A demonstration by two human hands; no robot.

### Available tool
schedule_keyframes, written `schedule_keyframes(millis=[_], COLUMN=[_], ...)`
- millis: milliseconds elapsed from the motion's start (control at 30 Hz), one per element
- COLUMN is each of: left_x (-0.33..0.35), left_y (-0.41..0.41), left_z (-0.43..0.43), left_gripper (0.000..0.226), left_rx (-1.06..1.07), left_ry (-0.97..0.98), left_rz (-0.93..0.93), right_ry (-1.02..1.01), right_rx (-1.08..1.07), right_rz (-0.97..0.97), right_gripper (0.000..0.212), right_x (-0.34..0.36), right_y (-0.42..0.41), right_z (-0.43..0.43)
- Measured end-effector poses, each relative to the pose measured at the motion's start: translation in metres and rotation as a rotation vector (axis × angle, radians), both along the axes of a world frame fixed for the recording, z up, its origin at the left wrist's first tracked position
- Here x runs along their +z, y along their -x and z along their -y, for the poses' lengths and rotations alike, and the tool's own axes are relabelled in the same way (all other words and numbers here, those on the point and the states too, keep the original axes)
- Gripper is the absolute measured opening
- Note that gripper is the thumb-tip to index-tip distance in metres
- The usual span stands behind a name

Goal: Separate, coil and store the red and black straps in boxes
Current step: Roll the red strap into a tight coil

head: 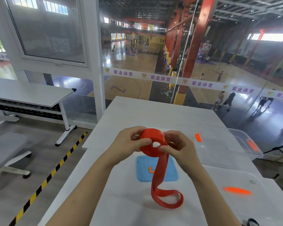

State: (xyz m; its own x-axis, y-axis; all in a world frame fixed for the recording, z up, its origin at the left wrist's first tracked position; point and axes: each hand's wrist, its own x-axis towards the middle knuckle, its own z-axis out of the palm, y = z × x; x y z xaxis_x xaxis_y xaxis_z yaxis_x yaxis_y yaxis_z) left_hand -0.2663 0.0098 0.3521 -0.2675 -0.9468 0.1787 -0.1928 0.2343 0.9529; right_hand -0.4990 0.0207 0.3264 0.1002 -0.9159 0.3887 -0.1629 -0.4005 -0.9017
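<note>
A red strap [153,141] is partly wound into a coil, held in the air above the white table [121,201]. My left hand [129,141] grips the coil's left side and my right hand [175,144] pinches its right side. The strap's loose tail hangs down and curls on the table [167,198]. A dark strap end [252,222] shows at the bottom right edge. A clear plastic box [227,144] with orange latches stands at the right, and nothing shows inside it.
A blue mat [144,168] lies under the hanging tail. A clear lid with an orange handle [237,190] rests at the near right. A second white table [23,95] and a grey chair [6,149] stand to the left, past a yellow-black floor stripe.
</note>
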Motion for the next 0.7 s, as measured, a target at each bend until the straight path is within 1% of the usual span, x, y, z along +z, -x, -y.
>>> schedule_keyframes(millis=[67,167,233,333,400,467,500,567,633,700], left_x=[-0.001,-0.003,-0.006,-0.008,-0.009,-0.007,-0.006,-0.002,0.003,0.004], left_y=[0.000,0.000,0.001,0.000,-0.005,-0.011,-0.013,-0.015,-0.012,-0.008], left_z=[-0.002,-0.006,-0.006,-0.008,-0.006,-0.004,-0.002,0.000,0.000,-0.001], left_gripper=[0.025,0.026,0.028,0.029,0.030,0.036,0.043,0.057,0.052,0.040], left_rx=[0.011,-0.002,-0.014,-0.081,-0.116,-0.135,-0.129,-0.089,-0.089,-0.095], left_ry=[-0.028,-0.073,-0.102,-0.170,-0.186,-0.154,-0.136,-0.114,-0.066,0.007], left_rz=[-0.118,-0.216,-0.242,-0.229,-0.177,-0.080,-0.029,0.074,0.213,0.329], right_ry=[-0.038,-0.040,-0.015,0.008,-0.004,-0.010,0.002,0.068,0.157,0.180], right_rx=[-0.030,-0.063,-0.075,-0.106,-0.115,-0.096,-0.078,-0.039,-0.008,-0.006], right_rz=[0.091,0.102,0.105,0.130,0.163,0.155,0.112,-0.047,-0.189,-0.215], right_gripper=[0.040,0.035,0.032,0.029,0.029,0.030,0.031,0.029,0.027,0.027], right_x=[-0.006,-0.009,-0.008,-0.006,-0.005,-0.003,-0.002,-0.001,-0.001,-0.003], right_y=[0.003,0.005,0.004,0.002,0.002,0.003,0.003,0.003,0.000,-0.004], right_z=[0.000,0.000,0.000,0.001,0.002,0.003,0.004,0.005,0.006,0.005])
